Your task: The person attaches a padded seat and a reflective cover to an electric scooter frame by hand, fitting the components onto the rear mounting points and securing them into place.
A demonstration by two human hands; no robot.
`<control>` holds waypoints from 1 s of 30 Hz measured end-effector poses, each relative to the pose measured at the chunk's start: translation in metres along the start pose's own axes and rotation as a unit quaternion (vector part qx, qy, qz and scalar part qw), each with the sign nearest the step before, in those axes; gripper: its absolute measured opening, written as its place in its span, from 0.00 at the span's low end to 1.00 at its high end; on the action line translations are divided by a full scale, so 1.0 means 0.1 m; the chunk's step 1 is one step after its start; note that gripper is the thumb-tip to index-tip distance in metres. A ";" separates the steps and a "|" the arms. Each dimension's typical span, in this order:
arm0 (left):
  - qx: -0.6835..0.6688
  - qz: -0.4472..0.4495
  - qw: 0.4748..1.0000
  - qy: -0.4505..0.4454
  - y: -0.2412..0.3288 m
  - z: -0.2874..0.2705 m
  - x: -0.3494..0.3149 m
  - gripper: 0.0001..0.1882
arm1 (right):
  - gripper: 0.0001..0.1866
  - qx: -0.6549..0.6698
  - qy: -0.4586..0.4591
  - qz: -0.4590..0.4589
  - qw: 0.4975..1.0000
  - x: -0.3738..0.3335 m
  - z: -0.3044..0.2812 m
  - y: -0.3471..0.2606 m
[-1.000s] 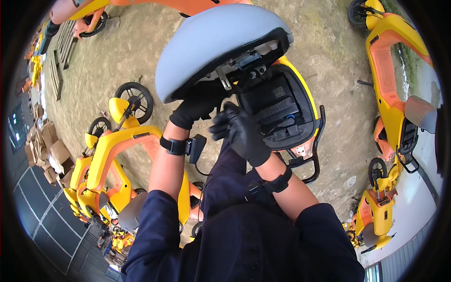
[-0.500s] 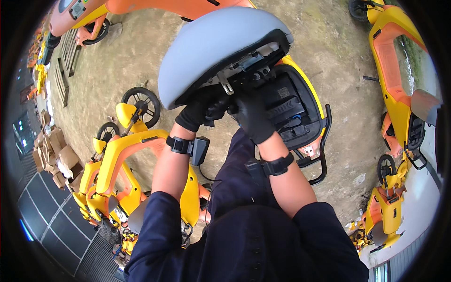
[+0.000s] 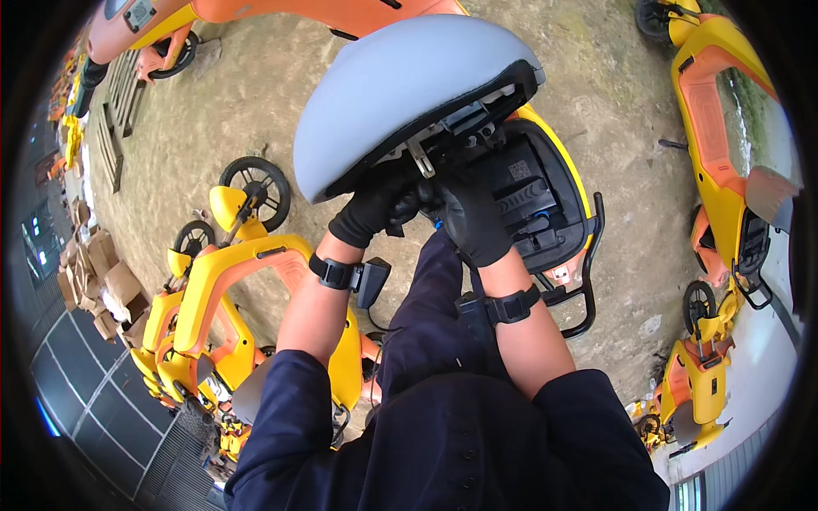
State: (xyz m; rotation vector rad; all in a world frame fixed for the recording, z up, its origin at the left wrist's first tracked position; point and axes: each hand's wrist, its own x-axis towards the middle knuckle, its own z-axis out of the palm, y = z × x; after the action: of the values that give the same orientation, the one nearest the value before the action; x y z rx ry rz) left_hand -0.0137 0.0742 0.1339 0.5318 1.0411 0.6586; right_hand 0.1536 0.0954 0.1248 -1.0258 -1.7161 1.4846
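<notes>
A grey scooter seat (image 3: pixel 400 94) is tilted up, its black underside turned toward me. From that underside sticks out a narrow metal latch bracket (image 3: pixel 420 158). Just below the bracket, under the seat's lower edge, my gloved left hand (image 3: pixel 373 206) has its fingers curled and closed. My gloved right hand (image 3: pixel 474 220) meets it from the other side, also closed, with fingertips close to the left ones. Whatever they pinch is hidden by the black gloves and shadow. Beside my right hand lies the open seat compartment, with a black battery (image 3: pixel 527 192) inside.
A black rear rack (image 3: pixel 594 264) juts out at the scooter's right. Several yellow and orange scooters (image 3: pixel 234 289) stand at the left, and more line the right side (image 3: pixel 703 128). Cardboard boxes (image 3: pixel 106 272) and wooden pallets (image 3: pixel 123 111) lie at far left.
Both hands and the raised seat have shifted slightly to the right in view. The hands stay together under the seat's edge, fingers still closed.
</notes>
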 end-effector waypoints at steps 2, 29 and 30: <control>-0.026 -0.001 1.000 -0.007 0.07 0.06 0.01 0.16 | 0.09 -0.022 0.051 -0.008 0.998 -0.02 0.06 0.11; 0.376 0.271 0.880 0.102 -0.07 0.08 0.06 0.12 | 0.09 0.154 0.123 0.119 0.973 -0.07 0.18 -0.06; 0.396 0.288 0.864 0.114 -0.05 0.08 0.06 0.11 | 0.08 0.177 0.133 0.124 0.967 -0.08 0.20 0.01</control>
State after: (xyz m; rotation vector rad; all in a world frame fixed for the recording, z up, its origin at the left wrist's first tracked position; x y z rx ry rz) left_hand -0.0034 0.0740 0.1301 1.5609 1.3846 0.8122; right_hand 0.1409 0.0790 0.1205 -1.2099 -1.1174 1.6460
